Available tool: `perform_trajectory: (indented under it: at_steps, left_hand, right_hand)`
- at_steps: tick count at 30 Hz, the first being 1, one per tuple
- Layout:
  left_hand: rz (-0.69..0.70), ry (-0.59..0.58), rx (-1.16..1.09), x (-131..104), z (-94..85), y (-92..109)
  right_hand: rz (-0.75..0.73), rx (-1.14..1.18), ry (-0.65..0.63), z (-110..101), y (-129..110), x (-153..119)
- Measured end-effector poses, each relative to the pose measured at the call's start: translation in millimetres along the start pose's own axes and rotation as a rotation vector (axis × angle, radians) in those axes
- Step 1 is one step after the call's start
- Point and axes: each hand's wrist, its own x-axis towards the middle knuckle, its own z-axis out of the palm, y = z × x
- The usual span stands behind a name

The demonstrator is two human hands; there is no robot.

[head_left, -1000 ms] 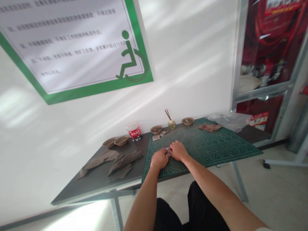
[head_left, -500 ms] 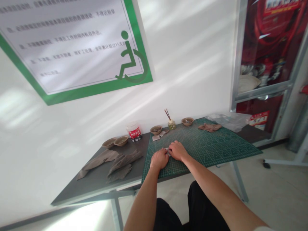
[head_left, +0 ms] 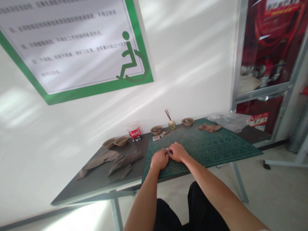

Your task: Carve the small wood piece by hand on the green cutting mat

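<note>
On the green cutting mat point(head_left: 204, 144), near its front left part, both hands meet at a small pale piece point(head_left: 167, 150). My left hand point(head_left: 159, 159) has its fingers closed on the piece's left side. From the right, my right hand point(head_left: 177, 152) pinches the same piece with bent fingers. Most of the piece is hidden by the fingers, so its shape cannot be made out. Beyond the hands, small pale squares point(head_left: 156, 138) lie on the mat beside a brown bowl point(head_left: 156, 130) with small items in it.
Grey cloths point(head_left: 124, 163) and two bowls point(head_left: 121, 141) are on the left, with a red-labelled tub point(head_left: 134, 132). Behind the mat stand a reed bottle point(head_left: 171, 124) and another bowl point(head_left: 187, 121). A brown cloth point(head_left: 209, 127) and clear plastic point(head_left: 231, 120) lie right.
My right hand has shifted very slightly down, its fingers still at the small piece. My left hand is nearly unmoved.
</note>
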Motion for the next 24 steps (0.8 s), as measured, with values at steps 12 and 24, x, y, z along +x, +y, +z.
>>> perform_trajectory:
  at_steps: [12,24]
  left_hand:
    - [-0.011,0.003,0.022,1.2,2.7,-1.3]
    - [0.042,0.029,0.022,1.2,2.5,-3.4]
  right_hand:
    - [0.118,-0.071,0.002,-0.7,-3.7,4.7]
    - [0.096,-0.069,-0.005,0.1,-3.8,7.9]
